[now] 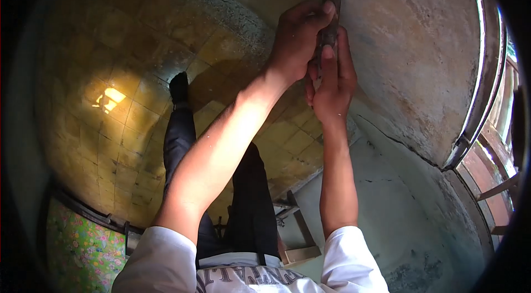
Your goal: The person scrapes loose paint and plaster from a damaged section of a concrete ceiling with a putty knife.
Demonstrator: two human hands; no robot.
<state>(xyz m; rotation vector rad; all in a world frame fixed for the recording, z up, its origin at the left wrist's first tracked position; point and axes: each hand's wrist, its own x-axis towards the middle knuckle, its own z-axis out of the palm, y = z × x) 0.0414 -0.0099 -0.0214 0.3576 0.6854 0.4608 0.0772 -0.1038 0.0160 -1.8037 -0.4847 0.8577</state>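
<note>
A dark, narrow flat bar (pixel 330 31) is held lengthwise close to the worn wall (pixel 409 44); its exact kind I cannot make out. Near its far end, my left hand (pixel 298 38) is closed around the bar, the thumb lying along its face. Lower down, my right hand (pixel 334 91) grips the near end, with the thumb on top and a finger stretched along the right side. Whether the bar touches the wall is hard to tell, and its underside is hidden.
Flaking paint and cracks mark the wall. A barred window (pixel 498 143) lies at the right. Yellowish tiles (pixel 133 127) cover the floor, with a sunlit patch. Lower left shows a green floral cloth (pixel 83 249); a wooden frame (pixel 301 232) stands behind my legs.
</note>
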